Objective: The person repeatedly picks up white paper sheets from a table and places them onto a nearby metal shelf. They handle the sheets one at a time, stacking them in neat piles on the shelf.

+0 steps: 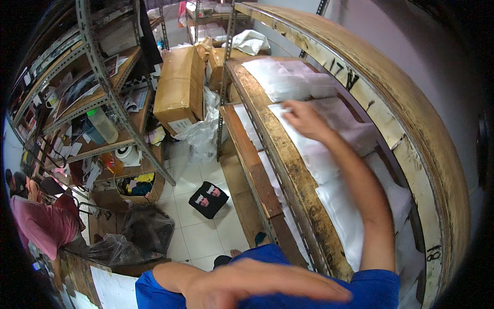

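Note:
My right hand [307, 121] reaches over the upper shelf board to the stacks of white, clear-wrapped flat packs. Its fingers are curled together at the near corner of one white pack [303, 149]; what lies between them, if anything, is too small to make out. Another white pack [278, 77] lies just beyond. Close below the camera, my left hand [267, 286] is stretched out flat in front of my blue shirt, slightly blurred, with nothing in it. More white packs [339, 221] lie along the same board, nearer to me.
A black folded garment with two printed pictures [208, 200] lies on the tiled floor [198, 234]. Cardboard boxes [180, 85] and clear plastic [200, 129] stand behind. A cluttered metal rack [105, 77] rises at left. A person in pink [43, 216] is at lower left.

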Available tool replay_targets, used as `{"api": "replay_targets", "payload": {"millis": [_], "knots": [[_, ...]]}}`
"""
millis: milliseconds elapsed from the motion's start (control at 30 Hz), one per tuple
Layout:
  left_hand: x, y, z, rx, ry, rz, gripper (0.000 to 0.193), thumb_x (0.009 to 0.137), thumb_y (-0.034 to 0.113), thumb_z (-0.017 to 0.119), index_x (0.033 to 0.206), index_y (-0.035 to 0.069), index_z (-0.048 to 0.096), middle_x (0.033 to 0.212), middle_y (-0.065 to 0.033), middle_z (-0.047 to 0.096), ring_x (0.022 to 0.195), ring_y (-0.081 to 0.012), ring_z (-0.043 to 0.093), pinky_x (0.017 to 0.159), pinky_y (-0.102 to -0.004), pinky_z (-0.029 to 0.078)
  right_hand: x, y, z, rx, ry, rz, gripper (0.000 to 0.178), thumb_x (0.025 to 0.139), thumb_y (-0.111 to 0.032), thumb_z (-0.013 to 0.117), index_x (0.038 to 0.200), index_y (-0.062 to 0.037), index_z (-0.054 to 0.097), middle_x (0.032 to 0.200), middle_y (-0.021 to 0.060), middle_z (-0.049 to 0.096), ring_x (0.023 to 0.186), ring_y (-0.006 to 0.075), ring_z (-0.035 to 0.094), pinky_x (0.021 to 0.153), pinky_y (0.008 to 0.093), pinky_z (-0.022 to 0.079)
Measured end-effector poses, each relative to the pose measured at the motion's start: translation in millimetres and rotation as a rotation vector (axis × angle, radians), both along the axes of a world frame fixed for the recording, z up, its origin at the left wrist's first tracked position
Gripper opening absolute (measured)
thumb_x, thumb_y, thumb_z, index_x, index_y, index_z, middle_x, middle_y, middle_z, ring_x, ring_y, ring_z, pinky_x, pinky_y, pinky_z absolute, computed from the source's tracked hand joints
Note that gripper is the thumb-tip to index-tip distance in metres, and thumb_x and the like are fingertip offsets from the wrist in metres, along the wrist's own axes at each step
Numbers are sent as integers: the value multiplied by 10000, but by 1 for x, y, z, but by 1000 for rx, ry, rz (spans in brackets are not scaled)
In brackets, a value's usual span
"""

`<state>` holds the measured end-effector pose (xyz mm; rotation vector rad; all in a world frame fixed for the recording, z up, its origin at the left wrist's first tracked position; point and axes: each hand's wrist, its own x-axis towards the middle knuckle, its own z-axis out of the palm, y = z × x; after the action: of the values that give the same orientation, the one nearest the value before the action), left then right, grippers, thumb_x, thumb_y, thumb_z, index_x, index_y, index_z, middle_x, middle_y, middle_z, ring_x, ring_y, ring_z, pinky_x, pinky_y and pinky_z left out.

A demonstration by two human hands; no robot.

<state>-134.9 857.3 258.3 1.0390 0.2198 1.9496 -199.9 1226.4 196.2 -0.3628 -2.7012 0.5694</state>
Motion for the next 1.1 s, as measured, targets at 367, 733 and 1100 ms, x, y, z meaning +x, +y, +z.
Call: {"api": "replay_targets", "payload": {"millis": [367, 733, 1100], "knots": [[3, 11, 7, 155, -57, -207, 879, 953, 601, 315, 1101, -244, 510, 983, -371, 606, 902, -427, 646, 783, -434, 548, -93, -53, -115, 449, 57, -82, 374, 833, -220, 646, 1125, -4, 557, 1235, 229, 479, 1211, 366, 439, 1055, 465, 358], [-14, 37, -23, 215, 34, -109, 851, 976, 557, 294, 1069, -261, 513, 982, -388, 599, 903, -461, 643, 785, -441, 555, -95, -55, -118, 278, 194, -183, 311, 797, -191, 653, 1024, 19, 612, 1232, 230, 516, 1217, 377, 454, 1054, 447, 374], [-38, 68, -35, 215, 339, 205, 563, 991, 372, 407, 932, -140, 634, 906, -287, 658, 800, -373, 676, 708, -405, 564, -93, -32, -126, 244, 222, -230, 296, 794, -218, 666, 998, -7, 627, 1116, 185, 556, 1169, 341, 464, 1022, 437, 369]]}}
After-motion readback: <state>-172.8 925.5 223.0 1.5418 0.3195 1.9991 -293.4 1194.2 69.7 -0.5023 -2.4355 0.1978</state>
